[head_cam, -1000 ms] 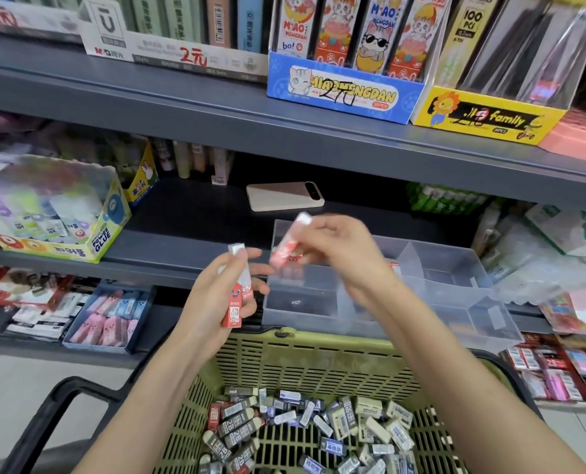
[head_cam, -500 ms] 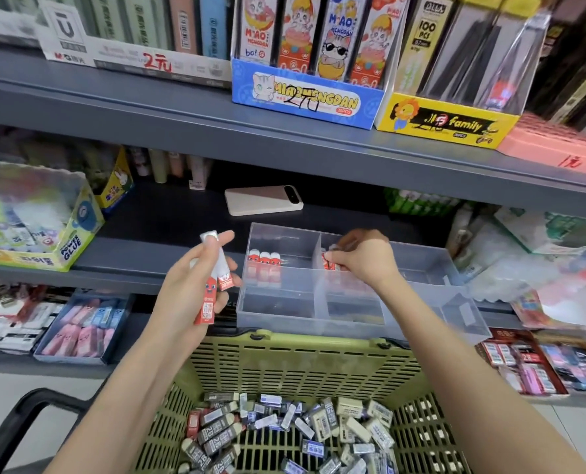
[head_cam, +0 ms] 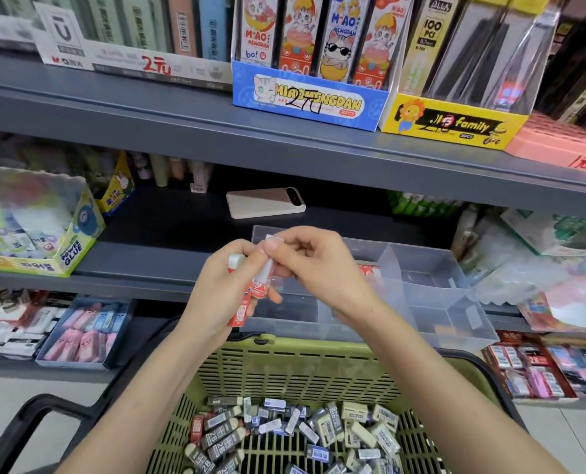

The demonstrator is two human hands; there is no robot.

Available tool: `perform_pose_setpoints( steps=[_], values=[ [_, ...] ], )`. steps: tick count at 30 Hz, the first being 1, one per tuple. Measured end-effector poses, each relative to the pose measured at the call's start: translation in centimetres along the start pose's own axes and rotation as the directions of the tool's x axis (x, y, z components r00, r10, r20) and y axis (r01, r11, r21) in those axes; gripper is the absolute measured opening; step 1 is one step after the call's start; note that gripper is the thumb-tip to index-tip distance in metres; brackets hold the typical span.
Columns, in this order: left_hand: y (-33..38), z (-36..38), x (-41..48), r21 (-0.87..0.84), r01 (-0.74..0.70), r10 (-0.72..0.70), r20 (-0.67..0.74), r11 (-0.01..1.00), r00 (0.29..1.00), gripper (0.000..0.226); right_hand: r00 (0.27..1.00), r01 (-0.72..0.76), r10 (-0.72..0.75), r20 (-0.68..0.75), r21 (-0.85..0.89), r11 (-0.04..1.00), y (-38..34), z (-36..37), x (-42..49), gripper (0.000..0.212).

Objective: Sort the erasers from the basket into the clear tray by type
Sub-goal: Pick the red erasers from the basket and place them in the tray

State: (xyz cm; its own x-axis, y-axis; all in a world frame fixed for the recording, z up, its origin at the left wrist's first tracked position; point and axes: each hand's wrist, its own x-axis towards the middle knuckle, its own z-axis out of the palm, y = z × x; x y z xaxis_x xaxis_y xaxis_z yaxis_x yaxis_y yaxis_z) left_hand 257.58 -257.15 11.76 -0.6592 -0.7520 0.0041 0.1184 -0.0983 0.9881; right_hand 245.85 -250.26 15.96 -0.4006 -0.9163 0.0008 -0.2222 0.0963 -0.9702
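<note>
Grey shop shelves [head_cam: 168, 121] packed with stationery fill the view ahead of us. A yellow glue box [head_cam: 62, 248] sits on the middle shelf at far left, and a pale phone [head_cam: 264, 204] lies flat farther back. Just left of centre, our left hand [head_cam: 221, 292] is curled around a red-sleeved eraser [head_cam: 239, 311]; its lower end sticks out below the fingers. Meeting it from the right, our right hand [head_cam: 322, 268] pinches the white top of a second eraser [head_cam: 260, 288] between thumb and forefinger. That one stands nearly upright between the two hands, and we cannot tell whether the left fingers grip it too. Both hands hover in front of the clear tray [head_cam: 435, 302], which rests on the shelf edge and stretches off to the right. A few red erasers [head_cam: 368, 271] lie in one of its rear compartments. Below, nearest us, the green basket [head_cam: 295, 364] holds a heap of loose erasers [head_cam: 305, 429], well apart from either hand.
</note>
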Motion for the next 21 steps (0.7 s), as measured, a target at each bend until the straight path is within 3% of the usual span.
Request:
perform_pose_setpoints(
  steps=[3,5,8,11,15,17,21],
  values=[
    [0.0,-0.4,-0.2,-0.023,0.002,-0.003,-0.036,1.0,0.999,0.036,1.0,-0.023,0.023,0.003,0.128,0.991,-0.1,-0.8,0.7,0.012],
    [0.0,-0.9,-0.3,-0.111,0.043,-0.056,-0.118,0.993,0.991,0.036,0.994,-0.029,0.046,-0.103,0.159,0.987,0.3,-2.7,1.3,0.012],
    [0.0,-1.7,-0.1,-0.252,0.119,-0.174,-0.212,0.96,0.962,0.039,0.931,-0.011,0.032,-0.363,0.059,0.998,1.7,-6.9,1.8,0.009],
    [0.5,-1.8,0.3,-0.418,0.203,-0.304,-0.192,0.886,0.933,0.04,0.855,-0.108,0.017,-0.518,-0.147,0.983,4.1,-10.3,2.0,0.011],
    [1.5,-0.4,0.6,-0.614,0.229,-0.374,-0.117,0.755,0.92,0.011,0.891,-0.276,0.083,-0.446,-0.386,0.88,6.7,-10.8,3.5,0.011],
    [1.8,0.1,0.6,-0.661,0.24,-0.385,-0.08,0.711,0.92,0.019,0.919,-0.298,0.129,-0.372,-0.443,0.845,7.3,-10.2,4.0,0.003],
    [1.9,0.6,0.6,-0.64,0.294,-0.387,-0.006,0.71,0.922,0.021,0.923,-0.316,0.159,-0.351,-0.455,0.832,7.7,-9.7,4.4,0.013]
  ],
)
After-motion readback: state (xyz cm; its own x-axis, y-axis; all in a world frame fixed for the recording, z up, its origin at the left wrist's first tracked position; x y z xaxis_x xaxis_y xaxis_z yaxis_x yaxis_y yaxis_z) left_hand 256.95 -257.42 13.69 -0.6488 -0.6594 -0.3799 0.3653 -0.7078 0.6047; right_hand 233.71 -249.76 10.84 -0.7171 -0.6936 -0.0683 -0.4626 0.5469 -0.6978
